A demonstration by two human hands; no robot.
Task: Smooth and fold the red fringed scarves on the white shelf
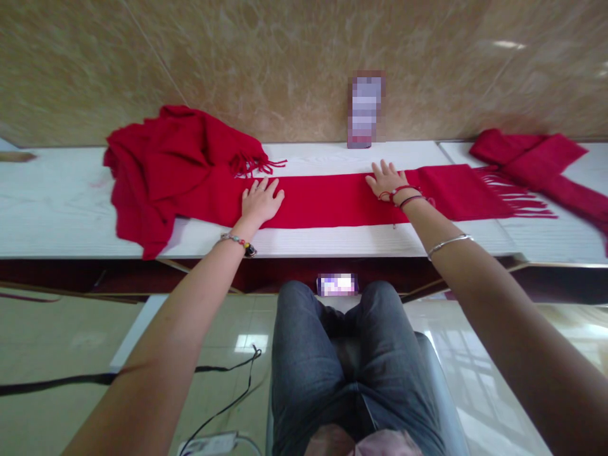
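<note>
A red fringed scarf (327, 201) lies stretched flat along the white table, its right end spreading into loose tassels. Toward the left it runs into a rumpled red heap of cloth with more fringe at the back. My left hand (261, 201) rests palm down on the flat stretch beside the heap, fingers spread. Farther right, my right hand (387, 180) also presses flat on the scarf with its fingers apart. Neither hand grips anything.
Another red cloth strip (527, 158) lies folded over itself at the right. A blurred upright object (365, 111) leans on the marbled wall (266, 63) behind the white table (57, 202). A lit, blurred screen (337, 284) sits under the front edge. Black cords (228, 367) hang at lower left.
</note>
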